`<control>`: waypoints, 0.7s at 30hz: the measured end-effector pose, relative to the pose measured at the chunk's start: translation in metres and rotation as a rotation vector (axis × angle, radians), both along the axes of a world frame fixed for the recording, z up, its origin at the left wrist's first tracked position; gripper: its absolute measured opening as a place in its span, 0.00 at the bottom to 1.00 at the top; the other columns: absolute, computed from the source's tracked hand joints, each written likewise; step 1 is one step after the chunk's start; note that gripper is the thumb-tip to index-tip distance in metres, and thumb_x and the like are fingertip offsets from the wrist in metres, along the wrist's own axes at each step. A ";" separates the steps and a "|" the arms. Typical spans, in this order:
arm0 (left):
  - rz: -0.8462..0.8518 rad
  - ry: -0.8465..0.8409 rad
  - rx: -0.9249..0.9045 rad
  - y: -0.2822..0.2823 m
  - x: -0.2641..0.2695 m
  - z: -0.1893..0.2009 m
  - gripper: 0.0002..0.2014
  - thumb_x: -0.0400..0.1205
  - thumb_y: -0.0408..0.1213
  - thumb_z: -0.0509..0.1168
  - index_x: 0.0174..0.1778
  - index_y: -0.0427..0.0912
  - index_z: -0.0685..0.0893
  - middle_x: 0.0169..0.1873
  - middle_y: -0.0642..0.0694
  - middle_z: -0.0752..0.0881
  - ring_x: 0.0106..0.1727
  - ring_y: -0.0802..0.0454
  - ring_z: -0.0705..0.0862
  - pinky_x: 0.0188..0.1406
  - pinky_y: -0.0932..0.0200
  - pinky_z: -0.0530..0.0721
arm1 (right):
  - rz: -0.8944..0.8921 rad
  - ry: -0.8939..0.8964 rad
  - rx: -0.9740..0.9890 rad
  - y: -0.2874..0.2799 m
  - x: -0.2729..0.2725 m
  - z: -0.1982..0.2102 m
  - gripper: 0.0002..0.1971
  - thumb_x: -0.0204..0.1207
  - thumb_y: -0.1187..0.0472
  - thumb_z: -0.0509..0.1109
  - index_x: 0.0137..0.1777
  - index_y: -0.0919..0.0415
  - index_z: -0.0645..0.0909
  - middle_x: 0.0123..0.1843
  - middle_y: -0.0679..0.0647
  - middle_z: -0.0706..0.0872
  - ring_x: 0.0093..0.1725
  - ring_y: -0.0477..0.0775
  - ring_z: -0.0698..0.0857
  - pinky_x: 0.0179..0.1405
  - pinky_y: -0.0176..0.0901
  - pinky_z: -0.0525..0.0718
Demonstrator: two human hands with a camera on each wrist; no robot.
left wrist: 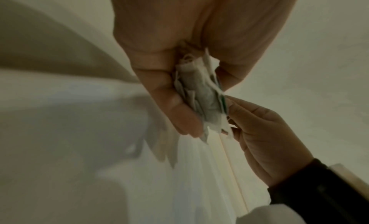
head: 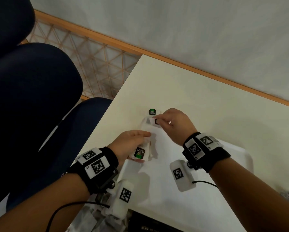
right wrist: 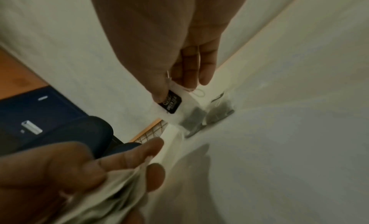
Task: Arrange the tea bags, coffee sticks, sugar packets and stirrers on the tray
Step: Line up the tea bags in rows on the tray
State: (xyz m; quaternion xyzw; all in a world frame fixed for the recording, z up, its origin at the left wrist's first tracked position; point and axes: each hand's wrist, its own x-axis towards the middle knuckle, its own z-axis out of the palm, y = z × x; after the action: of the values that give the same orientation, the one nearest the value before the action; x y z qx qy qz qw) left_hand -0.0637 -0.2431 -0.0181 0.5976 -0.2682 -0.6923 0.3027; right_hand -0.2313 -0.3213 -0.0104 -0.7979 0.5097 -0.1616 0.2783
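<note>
White paper tea bag with a black tag (head: 154, 121) is pinched in my right hand (head: 174, 125), low over the far corner of the white plastic tray (head: 158, 181), beside a green-tagged bag (head: 152, 112) already lying there. My left hand (head: 129, 145), nearer me, clutches the remaining bundle of green-tagged tea bags (head: 140, 153).

My left hand (head: 130, 144) covers most of the bunch of tea bags (head: 141, 154) it grips, so their number cannot be counted; only one green tag shows. My right hand (head: 175, 124) hides most of the tea bag (head: 153, 121) it pinches, and the print on its dark tag is too blurred in the right wrist view to read. The white tray (head: 244, 158) is largely masked by my right forearm, and a black box (head: 150, 225) is cut off by the bottom edge
</note>
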 end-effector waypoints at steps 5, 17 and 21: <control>-0.014 0.013 -0.008 0.001 0.002 -0.001 0.14 0.80 0.29 0.65 0.57 0.51 0.83 0.56 0.39 0.87 0.45 0.41 0.89 0.35 0.51 0.88 | -0.096 -0.065 0.093 -0.007 0.002 0.007 0.07 0.77 0.55 0.70 0.50 0.47 0.89 0.44 0.42 0.84 0.43 0.42 0.82 0.42 0.35 0.77; -0.038 0.037 -0.017 0.000 0.005 0.003 0.16 0.80 0.24 0.63 0.59 0.48 0.80 0.60 0.37 0.83 0.47 0.43 0.86 0.37 0.51 0.90 | -0.122 -0.151 0.274 -0.020 0.012 -0.001 0.05 0.76 0.56 0.72 0.46 0.45 0.88 0.39 0.47 0.88 0.33 0.39 0.80 0.33 0.29 0.75; -0.021 0.065 -0.012 -0.003 0.007 0.004 0.16 0.79 0.25 0.65 0.59 0.47 0.80 0.55 0.41 0.83 0.44 0.46 0.86 0.35 0.54 0.89 | -0.150 -0.115 0.267 -0.034 0.014 -0.007 0.05 0.76 0.55 0.71 0.48 0.47 0.88 0.39 0.48 0.89 0.34 0.44 0.81 0.36 0.36 0.79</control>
State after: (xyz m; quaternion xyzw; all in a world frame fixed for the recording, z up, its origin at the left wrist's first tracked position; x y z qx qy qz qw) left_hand -0.0572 -0.2458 -0.0142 0.5701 -0.2689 -0.7127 0.3076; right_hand -0.2170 -0.3553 -0.0179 -0.7030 0.5681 -0.1578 0.3977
